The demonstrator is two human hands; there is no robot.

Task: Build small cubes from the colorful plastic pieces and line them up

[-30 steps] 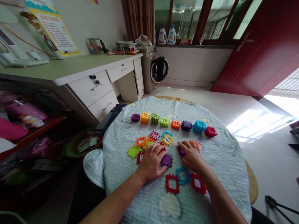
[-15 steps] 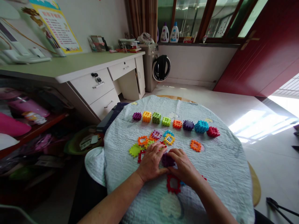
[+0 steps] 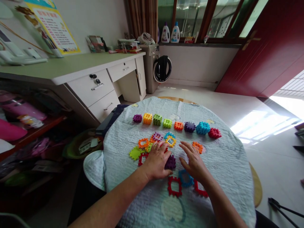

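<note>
The purple block (image 3: 170, 162) with toothed edges lies on the cloth (image 3: 225, 171) of the round table, between the two hands, and it is nearer to the left hand (image 3: 156, 160). Its outline is almost square, so no clear long axis can be told. From the left hand it lies to the right, in the gap between the thumb and the first finger, which stand apart; whether they touch the block, one cannot tell. The right hand (image 3: 193, 160) has its fingers spread and its thumb apart from them, it holds nothing, and the block lies to its left, with a strip of cloth between. Nearer to the person, just below the block, lie a red frame (image 3: 169, 186) and a blue frame (image 3: 180, 178), side by side; a second red frame (image 3: 196, 186) is partly hidden by the right wrist. An orange piece (image 3: 200, 148) lies just beyond the right hand. On the other side, the left hand covers a part of the loose pieces: a green piece (image 3: 135, 153) and a red window piece (image 3: 140, 161) show beside it, and a yellow window piece (image 3: 170, 141) lies beyond its fingertips. Farther away, well apart from both hands, a row of eight coloured blocks (image 3: 167, 123) crosses the table.
</note>
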